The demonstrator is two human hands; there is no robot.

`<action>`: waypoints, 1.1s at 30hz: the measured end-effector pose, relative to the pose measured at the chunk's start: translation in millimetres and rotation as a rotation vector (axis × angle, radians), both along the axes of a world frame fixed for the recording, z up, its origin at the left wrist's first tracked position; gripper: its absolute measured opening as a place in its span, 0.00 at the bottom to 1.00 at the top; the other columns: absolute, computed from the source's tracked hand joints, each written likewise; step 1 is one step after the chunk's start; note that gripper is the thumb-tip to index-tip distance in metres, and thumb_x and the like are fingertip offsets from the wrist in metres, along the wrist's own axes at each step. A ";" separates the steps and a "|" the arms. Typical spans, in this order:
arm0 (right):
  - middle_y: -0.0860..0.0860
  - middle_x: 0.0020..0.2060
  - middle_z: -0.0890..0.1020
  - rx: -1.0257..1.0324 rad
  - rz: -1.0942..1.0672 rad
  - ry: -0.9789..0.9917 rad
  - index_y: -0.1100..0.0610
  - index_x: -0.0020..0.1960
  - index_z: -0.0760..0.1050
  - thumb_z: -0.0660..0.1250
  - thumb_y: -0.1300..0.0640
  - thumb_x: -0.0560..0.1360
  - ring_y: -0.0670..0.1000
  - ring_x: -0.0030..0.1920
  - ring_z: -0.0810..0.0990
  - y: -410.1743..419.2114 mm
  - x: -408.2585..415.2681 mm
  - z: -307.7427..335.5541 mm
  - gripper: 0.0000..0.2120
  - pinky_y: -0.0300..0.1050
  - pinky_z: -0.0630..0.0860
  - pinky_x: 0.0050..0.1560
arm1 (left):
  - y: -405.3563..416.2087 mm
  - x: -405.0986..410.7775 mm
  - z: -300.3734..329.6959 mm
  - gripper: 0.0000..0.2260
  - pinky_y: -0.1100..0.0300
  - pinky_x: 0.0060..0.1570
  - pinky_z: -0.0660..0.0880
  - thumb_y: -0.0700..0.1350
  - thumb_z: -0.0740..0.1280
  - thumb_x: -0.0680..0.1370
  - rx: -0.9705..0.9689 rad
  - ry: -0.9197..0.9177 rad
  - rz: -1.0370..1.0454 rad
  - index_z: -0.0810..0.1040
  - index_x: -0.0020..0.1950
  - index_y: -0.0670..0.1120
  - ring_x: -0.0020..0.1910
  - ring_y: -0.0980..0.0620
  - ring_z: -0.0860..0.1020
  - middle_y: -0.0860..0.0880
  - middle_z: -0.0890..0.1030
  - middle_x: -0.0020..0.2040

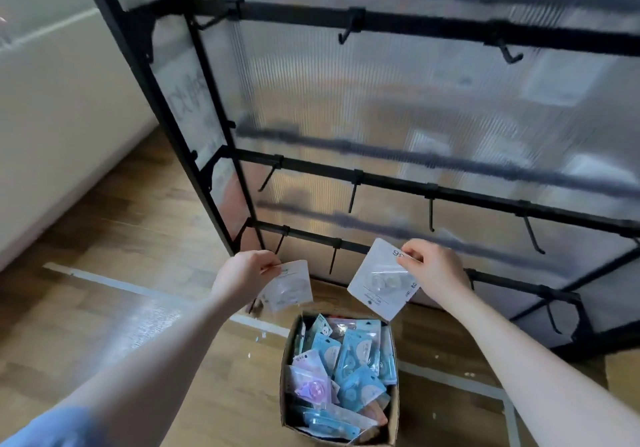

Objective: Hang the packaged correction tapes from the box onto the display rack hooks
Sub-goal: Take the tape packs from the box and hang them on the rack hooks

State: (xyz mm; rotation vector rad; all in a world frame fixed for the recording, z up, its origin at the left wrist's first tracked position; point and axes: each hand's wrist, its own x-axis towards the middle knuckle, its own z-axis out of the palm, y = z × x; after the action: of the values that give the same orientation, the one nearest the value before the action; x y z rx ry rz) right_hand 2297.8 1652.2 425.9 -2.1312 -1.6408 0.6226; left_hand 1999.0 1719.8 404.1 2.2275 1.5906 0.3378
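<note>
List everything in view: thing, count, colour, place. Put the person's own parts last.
Display rack: one, black frame, translucent ribbed back panel, standing on the floor ahead.
Hooks: over a dozen, black, on the rack's crossbars, all bare.
Box: one, brown cardboard, open, on the floor below the hands.
Packaged correction tapes: many, mostly blue, some pink, piled in the box.
Floor: wood, brown.
Left hand: pinches one white packet near the lowest bar's hook.
Right hand: pinches another white packet.
</note>
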 end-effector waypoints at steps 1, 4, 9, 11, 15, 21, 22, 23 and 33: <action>0.46 0.40 0.80 0.016 -0.003 0.001 0.49 0.45 0.74 0.63 0.52 0.77 0.43 0.37 0.75 1.5 -0.1 12.8 0.03 0.38 0.65 0.27 | 2.7 -0.3 14.5 0.04 0.65 0.29 0.64 0.45 0.68 0.75 0.013 0.001 0.001 0.78 0.41 0.46 0.35 0.52 0.72 0.54 0.74 0.34; 0.47 0.39 0.80 0.073 -0.008 0.014 0.49 0.45 0.74 0.62 0.52 0.78 0.45 0.37 0.76 7.6 -0.4 53.2 0.04 0.40 0.69 0.30 | 12.9 0.2 59.4 0.05 0.60 0.35 0.71 0.46 0.68 0.75 0.046 -0.024 0.012 0.80 0.43 0.46 0.37 0.53 0.75 0.53 0.79 0.37; 0.46 0.39 0.81 0.225 -0.063 0.094 0.50 0.44 0.76 0.64 0.56 0.76 0.50 0.39 0.77 16.6 0.1 118.1 0.03 0.45 0.71 0.36 | 26.6 0.9 133.6 0.06 0.57 0.41 0.74 0.46 0.68 0.74 0.107 -0.049 0.046 0.82 0.46 0.44 0.41 0.51 0.78 0.49 0.82 0.42; 0.45 0.37 0.80 0.282 -0.059 0.123 0.50 0.43 0.75 0.65 0.56 0.75 0.50 0.39 0.77 19.9 0.6 140.3 0.03 0.44 0.71 0.36 | 29.6 -0.9 158.8 0.06 0.57 0.42 0.73 0.46 0.69 0.74 0.135 -0.079 0.055 0.82 0.45 0.43 0.42 0.51 0.77 0.49 0.82 0.42; 0.46 0.36 0.80 0.378 -0.060 0.132 0.53 0.43 0.75 0.65 0.58 0.75 0.52 0.39 0.77 24.9 -0.1 185.6 0.03 0.44 0.68 0.36 | 31.1 -5.0 209.9 0.05 0.58 0.41 0.73 0.45 0.70 0.74 0.196 -0.141 0.073 0.82 0.43 0.44 0.40 0.51 0.78 0.50 0.81 0.40; 0.52 0.37 0.82 0.526 -0.071 0.199 0.56 0.41 0.75 0.64 0.62 0.74 0.55 0.39 0.78 26.6 -0.5 235.9 0.03 0.45 0.69 0.36 | 32.1 -12.1 274.3 0.06 0.56 0.39 0.74 0.46 0.71 0.73 0.243 -0.193 0.100 0.81 0.43 0.43 0.38 0.48 0.77 0.47 0.81 0.39; 0.51 0.37 0.82 0.552 -0.073 0.212 0.57 0.42 0.75 0.64 0.62 0.74 0.55 0.39 0.78 26.3 -0.8 244.0 0.03 0.44 0.68 0.35 | 30.7 -13.2 284.8 0.06 0.57 0.39 0.73 0.46 0.71 0.72 0.255 -0.202 0.104 0.81 0.43 0.43 0.38 0.49 0.77 0.47 0.81 0.39; 0.51 0.37 0.81 0.573 -0.076 0.223 0.57 0.42 0.75 0.64 0.62 0.74 0.54 0.39 0.78 25.8 -1.5 252.1 0.03 0.43 0.68 0.35 | 29.4 -14.4 294.4 0.06 0.58 0.38 0.72 0.45 0.71 0.72 0.266 -0.211 0.108 0.81 0.42 0.42 0.37 0.49 0.76 0.47 0.81 0.39; 0.51 0.40 0.79 0.694 -0.130 0.401 0.56 0.44 0.72 0.64 0.63 0.75 0.54 0.42 0.78 24.3 -8.0 302.9 0.04 0.45 0.70 0.39 | 11.5 -17.9 377.2 0.05 0.65 0.35 0.68 0.44 0.71 0.72 0.409 -0.262 0.140 0.80 0.36 0.50 0.36 0.54 0.75 0.55 0.78 0.34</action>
State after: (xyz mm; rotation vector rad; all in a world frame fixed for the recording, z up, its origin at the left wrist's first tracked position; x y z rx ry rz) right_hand 2289.8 1676.5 728.8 -1.4773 -1.2412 0.3354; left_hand 1981.1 1731.2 781.4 2.2358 1.6481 1.0316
